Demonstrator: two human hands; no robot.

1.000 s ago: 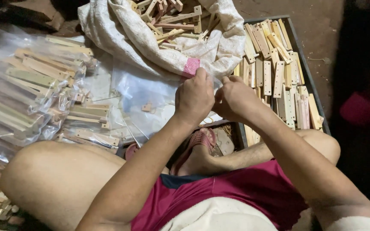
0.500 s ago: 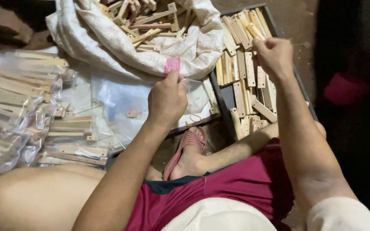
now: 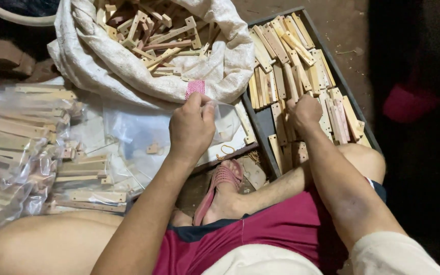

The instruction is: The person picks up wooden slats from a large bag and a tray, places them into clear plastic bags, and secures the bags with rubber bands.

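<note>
The head view looks down on a person seated on the floor with knees spread, so that everything lies within arm's reach. Beyond the left hand (image 3: 192, 127) slumps a large white sack (image 3: 108, 66), its mouth rolled open to show loose wooden strips (image 3: 154, 30) heaped inside, easy to dip into. To the left of that hand, well apart, lie clear bags of packed strips (image 3: 16, 147), stacked flat out of the way. Under and around the right hand (image 3: 306, 109) sits a dark shallow tray (image 3: 260, 122), its raised rim keeping the sorted strips (image 3: 291, 56) roughly side by side. The left hand pinches the edge of a small clear plastic bag (image 3: 225, 119) between thumb and fingers, apparently holding its mouth up. The right hand curls down onto the tray's strips, fingers closed about one or more; which exactly I cannot tell. Just below the left hand, a pink sandal (image 3: 217, 188) rests on the person's foot.
</note>
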